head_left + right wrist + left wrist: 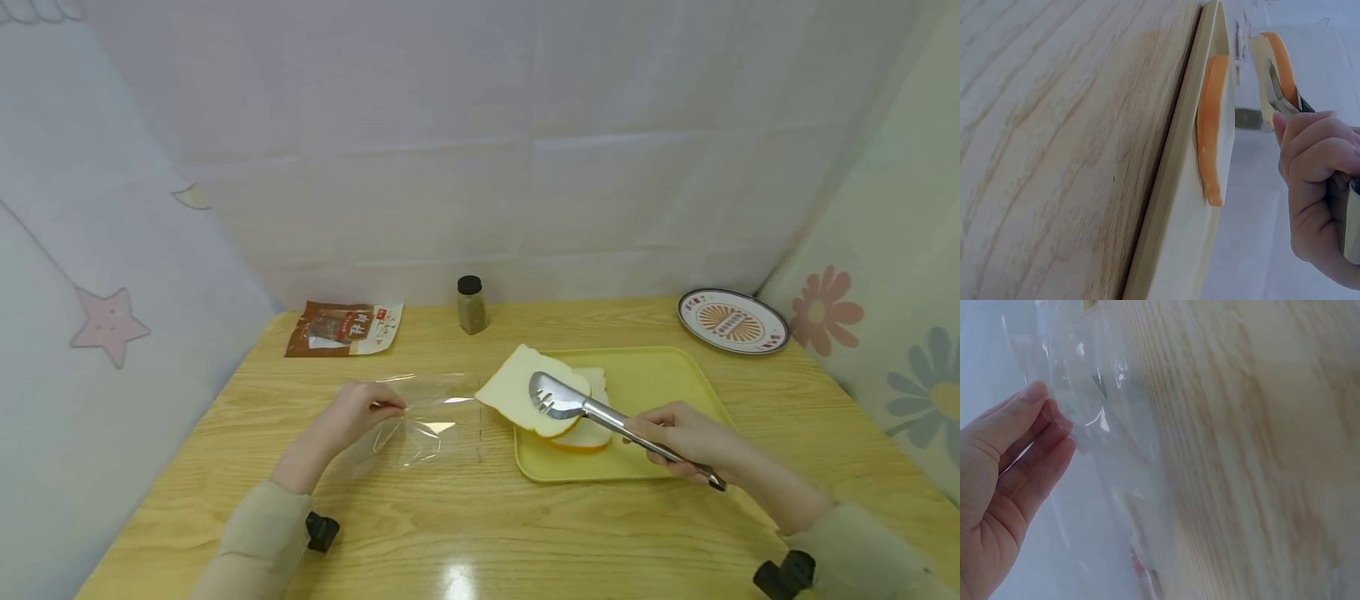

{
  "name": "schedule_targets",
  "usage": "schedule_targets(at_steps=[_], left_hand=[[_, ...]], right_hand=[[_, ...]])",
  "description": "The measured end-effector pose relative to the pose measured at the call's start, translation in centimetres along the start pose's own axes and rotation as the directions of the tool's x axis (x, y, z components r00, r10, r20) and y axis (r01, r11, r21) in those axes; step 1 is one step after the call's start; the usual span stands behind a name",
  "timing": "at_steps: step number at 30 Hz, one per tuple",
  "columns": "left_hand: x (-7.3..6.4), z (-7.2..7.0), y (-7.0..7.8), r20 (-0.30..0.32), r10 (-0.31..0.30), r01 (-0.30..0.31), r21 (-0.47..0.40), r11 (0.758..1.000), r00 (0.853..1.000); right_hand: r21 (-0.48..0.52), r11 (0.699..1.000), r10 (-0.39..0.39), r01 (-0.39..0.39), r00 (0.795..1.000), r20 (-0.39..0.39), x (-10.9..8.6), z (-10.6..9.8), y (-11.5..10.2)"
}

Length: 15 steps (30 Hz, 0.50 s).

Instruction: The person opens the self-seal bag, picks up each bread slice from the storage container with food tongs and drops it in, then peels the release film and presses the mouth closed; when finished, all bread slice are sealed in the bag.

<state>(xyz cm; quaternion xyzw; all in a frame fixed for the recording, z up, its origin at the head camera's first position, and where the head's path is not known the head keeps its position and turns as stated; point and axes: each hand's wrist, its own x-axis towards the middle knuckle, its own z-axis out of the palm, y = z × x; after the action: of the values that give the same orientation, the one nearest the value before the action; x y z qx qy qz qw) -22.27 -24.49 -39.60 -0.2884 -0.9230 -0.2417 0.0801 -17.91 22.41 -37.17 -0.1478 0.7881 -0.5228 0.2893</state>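
Observation:
My left hand [362, 414] pinches the edge of a clear plastic bag [438, 425] between thumb and fingers; the left wrist view shows the thin film of the bag [1094, 419] at the fingertips. With my right hand [684, 437] I grip metal tongs [615, 419] by the handles. Their slotted jaws clamp a slice of bread [517, 387] with an orange crust, lifted above the tray near the bag's right end. A second bread slice [588, 435] lies on the yellow tray [660, 375], partly hidden beneath the lifted one.
A brown and white food packet [341, 327] lies at the back left of the wooden table [420, 550]. A small jar with a black lid [471, 307] stands at the back middle. A patterned round plate [731, 321] sits at the back right, near the fabric walls.

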Motion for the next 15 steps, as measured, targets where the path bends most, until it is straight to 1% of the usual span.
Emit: schedule_targets(at_steps=[4,9,15], left_hand=[[0.0,0.2,-0.1,-0.009,-0.001,0.001,-0.003,1.000,1.000],[0.0,0.2,-0.1,-0.013,0.001,-0.001,0.000,1.000,1.000],[0.0,0.2,-0.1,-0.020,0.001,-0.001,-0.002,1.000,1.000]], right_hand=[[-0.032,0.999,0.005,-0.005,1.000,0.005,0.8,0.7,-0.1],[-0.057,0.998,-0.008,0.010,1.000,0.022,1.3,1.2,-0.1],[-0.054,0.998,-0.015,0.018,0.999,0.051,1.9,1.9,-0.7]])
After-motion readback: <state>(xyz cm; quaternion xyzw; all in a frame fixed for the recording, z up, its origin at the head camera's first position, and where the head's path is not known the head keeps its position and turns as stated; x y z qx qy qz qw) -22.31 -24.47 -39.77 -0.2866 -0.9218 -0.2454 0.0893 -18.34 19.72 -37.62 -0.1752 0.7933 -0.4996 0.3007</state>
